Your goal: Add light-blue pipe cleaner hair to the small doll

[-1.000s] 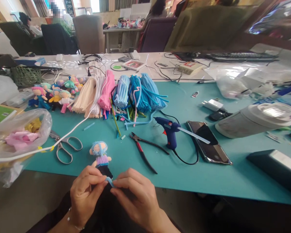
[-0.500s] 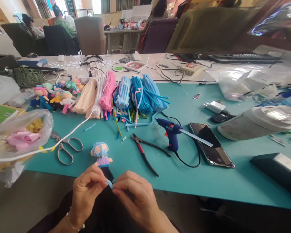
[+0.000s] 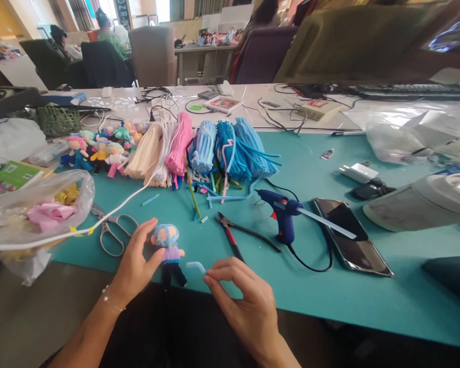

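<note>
A small doll [image 3: 171,254] with light-blue hair, a purple top and black trousers lies on the green mat [image 3: 329,286] near its front edge. My left hand [image 3: 138,260] is at the doll's left side, thumb and fingers apart around its head and arm; no firm grip shows. Between the thumb and fingertips of my right hand [image 3: 245,294] is a short, bent piece of light-blue pipe cleaner [image 3: 195,265], its free end pointing toward the doll. Red-and-black pliers [image 3: 230,232] lie just beyond my right hand. Scissors [image 3: 117,230] rest beyond my left hand.
Bundles of pipe cleaners [image 3: 203,148] stand at the back, beside several finished dolls [image 3: 115,153]. A blue glue gun [image 3: 285,214], a phone [image 3: 352,240] and a white tumbler [image 3: 414,204] are at right. A plastic bag [image 3: 80,189] and a white cable [image 3: 118,207] are at left.
My left hand has let go of the light-blue pipe cleaner piece and moved up to the doll. The right hand keeps the piece and has moved right. The view has shifted slightly left.
</note>
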Demonstrator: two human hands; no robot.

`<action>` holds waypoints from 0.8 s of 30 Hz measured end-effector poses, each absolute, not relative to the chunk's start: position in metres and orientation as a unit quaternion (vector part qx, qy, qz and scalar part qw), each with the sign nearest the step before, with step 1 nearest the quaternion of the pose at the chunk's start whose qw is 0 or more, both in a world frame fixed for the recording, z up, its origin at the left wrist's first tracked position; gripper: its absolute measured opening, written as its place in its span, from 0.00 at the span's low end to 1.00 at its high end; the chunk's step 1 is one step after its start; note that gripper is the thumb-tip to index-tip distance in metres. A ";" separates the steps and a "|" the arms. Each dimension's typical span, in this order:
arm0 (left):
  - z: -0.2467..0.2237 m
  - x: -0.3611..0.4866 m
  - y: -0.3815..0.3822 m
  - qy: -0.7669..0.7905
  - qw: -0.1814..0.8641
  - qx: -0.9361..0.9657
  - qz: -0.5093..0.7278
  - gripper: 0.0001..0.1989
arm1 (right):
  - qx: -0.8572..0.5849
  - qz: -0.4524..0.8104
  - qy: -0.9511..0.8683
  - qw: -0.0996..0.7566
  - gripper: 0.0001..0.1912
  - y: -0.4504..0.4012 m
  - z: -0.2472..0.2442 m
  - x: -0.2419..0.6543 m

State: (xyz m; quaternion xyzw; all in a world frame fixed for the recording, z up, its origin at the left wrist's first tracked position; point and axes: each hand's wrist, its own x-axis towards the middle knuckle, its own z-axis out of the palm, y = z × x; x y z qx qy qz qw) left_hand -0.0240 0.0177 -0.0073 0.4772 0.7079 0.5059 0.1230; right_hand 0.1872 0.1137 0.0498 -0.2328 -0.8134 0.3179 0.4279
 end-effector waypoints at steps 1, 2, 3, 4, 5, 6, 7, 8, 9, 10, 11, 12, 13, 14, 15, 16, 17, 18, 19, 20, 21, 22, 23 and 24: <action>-0.008 -0.024 0.020 0.716 0.126 0.476 0.494 0.25 | -0.234 0.312 -0.815 0.429 0.09 0.114 0.050 0.187; -0.009 -0.024 0.022 0.724 0.127 0.473 0.486 0.25 | -0.234 0.306 -0.816 0.430 0.09 0.113 0.049 0.187; -0.009 -0.024 0.024 0.731 0.127 0.469 0.479 0.25 | -0.234 0.301 -0.817 0.432 0.09 0.113 0.049 0.187; -0.009 -0.024 0.025 0.736 0.127 0.466 0.474 0.25 | -0.233 0.295 -0.818 0.435 0.09 0.113 0.049 0.187; -0.009 -0.024 0.026 0.740 0.128 0.464 0.470 0.25 | -0.232 0.290 -0.819 0.438 0.09 0.113 0.048 0.187; -0.009 -0.025 0.027 0.742 0.127 0.464 0.467 0.25 | -0.229 0.283 -0.820 0.441 0.10 0.113 0.048 0.186; -0.008 -0.025 0.028 0.743 0.126 0.465 0.465 0.25 | -0.225 0.277 -0.822 0.444 0.10 0.113 0.047 0.186; -0.007 -0.025 0.029 0.743 0.124 0.466 0.464 0.24 | -0.221 0.270 -0.824 0.446 0.10 0.113 0.047 0.186; -0.006 -0.025 0.030 0.742 0.120 0.468 0.464 0.24 | -0.217 0.263 -0.826 0.449 0.10 0.113 0.047 0.185; -0.006 -0.025 0.031 0.740 0.116 0.471 0.467 0.23 | -0.213 0.256 -0.828 0.450 0.10 0.113 0.046 0.185; -0.005 -0.025 0.032 0.736 0.112 0.475 0.469 0.22 | -0.212 0.250 -0.831 0.450 0.10 0.113 0.046 0.185; -0.004 -0.025 0.033 0.732 0.109 0.479 0.472 0.21 | -0.211 0.246 -0.833 0.449 0.10 0.113 0.046 0.185; -0.003 -0.025 0.034 0.728 0.108 0.483 0.475 0.20 | -0.211 0.243 -0.835 0.447 0.10 0.113 0.045 0.184; -0.002 -0.025 0.035 0.724 0.110 0.486 0.477 0.19 | -0.211 0.241 -0.836 0.445 0.10 0.113 0.045 0.184; -0.001 -0.025 0.035 0.723 0.114 0.486 0.478 0.18 | -0.211 0.242 -0.838 0.442 0.10 0.113 0.045 0.184; 0.001 -0.026 0.036 0.723 0.122 0.483 0.479 0.18 | -0.211 0.243 -0.838 0.441 0.10 0.112 0.044 0.184; 0.002 -0.026 0.036 0.724 0.133 0.478 0.479 0.18 | -0.211 0.245 -0.837 0.441 0.10 0.112 0.044 0.184; 0.004 -0.027 0.035 0.725 0.148 0.473 0.479 0.18 | -0.210 0.248 -0.836 0.443 0.10 0.112 0.043 0.184; 0.005 -0.027 0.035 0.724 0.163 0.468 0.481 0.18 | -0.210 0.253 -0.833 0.445 0.10 0.111 0.042 0.184; 0.006 -0.028 0.034 0.720 0.177 0.465 0.484 0.18 | -0.209 0.259 -0.830 0.447 0.10 0.111 0.042 0.184; 0.006 -0.028 0.032 0.713 0.186 0.466 0.490 0.18 | -0.209 0.268 -0.826 0.450 0.10 0.111 0.042 0.183; 0.006 -0.028 0.031 0.702 0.191 0.470 0.500 0.17 | -0.210 0.280 -0.821 0.452 0.10 0.110 0.042 0.183; 0.005 -0.028 0.029 0.687 0.193 0.476 0.513 0.17 | -0.212 0.294 -0.815 0.452 0.10 0.109 0.043 0.183; 0.005 -0.027 0.027 0.670 0.196 0.482 0.529 0.17 | -0.214 0.308 -0.808 0.454 0.10 0.109 0.044 0.183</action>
